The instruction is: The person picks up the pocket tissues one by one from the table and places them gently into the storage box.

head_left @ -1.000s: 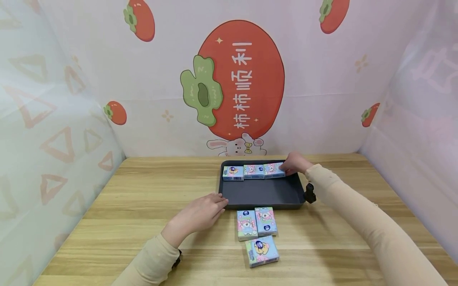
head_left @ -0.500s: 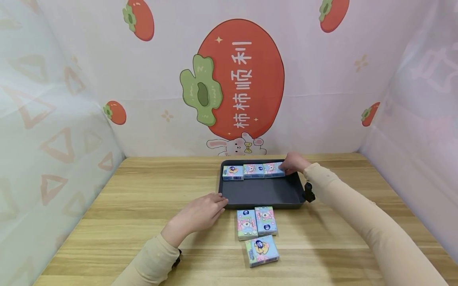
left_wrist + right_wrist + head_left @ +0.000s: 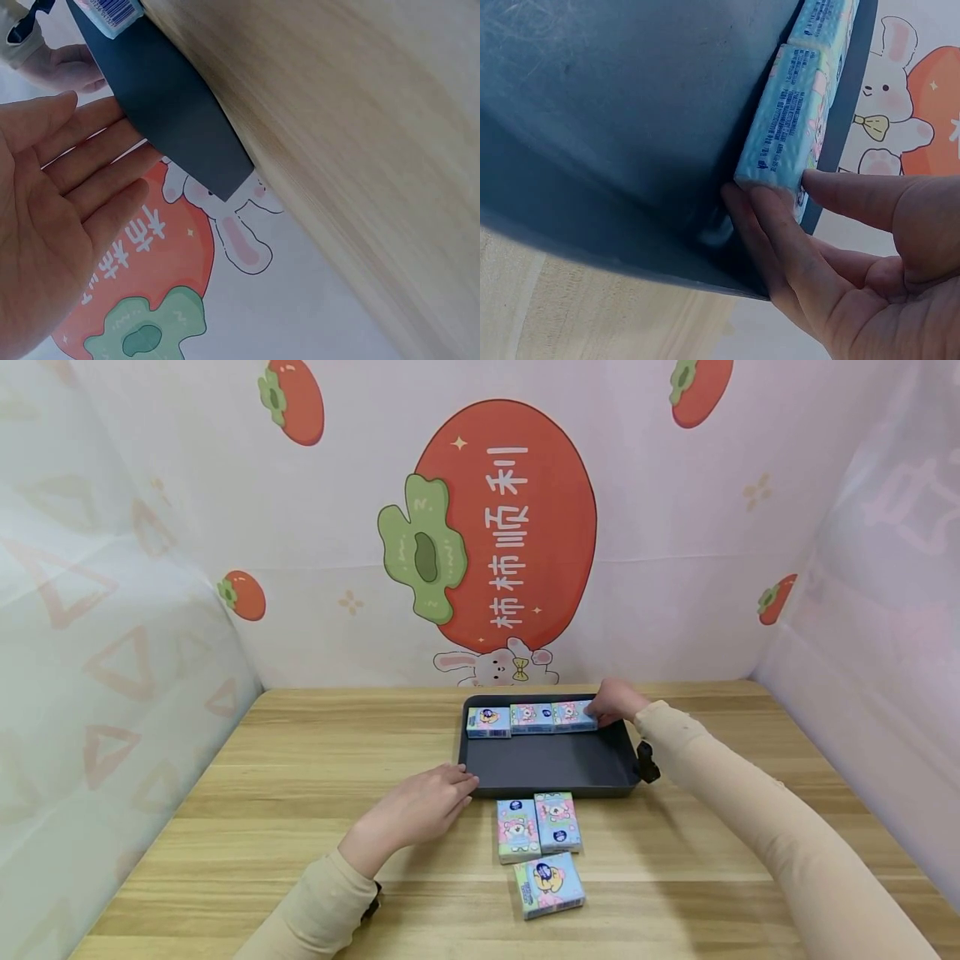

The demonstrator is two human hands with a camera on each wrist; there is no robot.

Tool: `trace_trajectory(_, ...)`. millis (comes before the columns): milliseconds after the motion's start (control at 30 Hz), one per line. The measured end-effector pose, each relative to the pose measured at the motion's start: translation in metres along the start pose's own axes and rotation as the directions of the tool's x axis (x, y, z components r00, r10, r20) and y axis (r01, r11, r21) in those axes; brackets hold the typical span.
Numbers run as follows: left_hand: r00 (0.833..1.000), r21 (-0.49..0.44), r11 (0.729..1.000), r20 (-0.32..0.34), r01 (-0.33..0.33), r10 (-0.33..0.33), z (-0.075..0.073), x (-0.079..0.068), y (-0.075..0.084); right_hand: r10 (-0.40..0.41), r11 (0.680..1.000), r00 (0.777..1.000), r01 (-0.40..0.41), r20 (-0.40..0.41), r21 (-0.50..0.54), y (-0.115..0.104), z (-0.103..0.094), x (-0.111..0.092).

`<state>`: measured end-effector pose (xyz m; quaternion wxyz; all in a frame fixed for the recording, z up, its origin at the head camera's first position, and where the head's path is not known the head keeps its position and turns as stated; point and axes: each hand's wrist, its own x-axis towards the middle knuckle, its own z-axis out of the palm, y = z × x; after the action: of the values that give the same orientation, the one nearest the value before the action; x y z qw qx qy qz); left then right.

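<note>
My right hand (image 3: 621, 700) pinches the end of a small blue-and-pink tissue pack (image 3: 572, 716) in the back right part of a dark grey tray (image 3: 551, 764). Thumb and fingertips meet that pack's end in the right wrist view, where its printed side (image 3: 780, 112) shows. It lies in line with a second tissue pack (image 3: 530, 718) and a third, duck-printed one (image 3: 487, 722) along the tray's back wall. Extended fingers of my left hand (image 3: 420, 806) rest at the tray's front left corner; the left wrist view shows its palm (image 3: 45, 217) with nothing in it.
In front of the tray, two tissue packs, one on the left (image 3: 517, 832) and one on the right (image 3: 557, 822), lie side by side on the wooden table (image 3: 315, 760). A duck-printed tissue pack (image 3: 550, 885) lies nearer. A printed cloth backdrop (image 3: 322, 652) stands behind the table.
</note>
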<state>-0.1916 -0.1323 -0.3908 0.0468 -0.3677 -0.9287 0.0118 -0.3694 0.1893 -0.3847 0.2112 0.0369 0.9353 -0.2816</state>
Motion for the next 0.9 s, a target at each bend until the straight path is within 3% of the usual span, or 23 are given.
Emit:
trace_trajectory(600,1.0,0.003,1.0,0.007,-0.003,0.003,-0.001,0.0,0.0,0.011,1.0,1.0,-0.011,0.025,-0.019,-0.002,-0.002,0.005)
trace_trajectory(900,1.0,-0.004,1.0,0.001,-0.003,0.003,-0.002,0.001,0.001,-0.014,1.0,0.999,0.014,-0.03,-0.009,-0.005,0.0,-0.007)
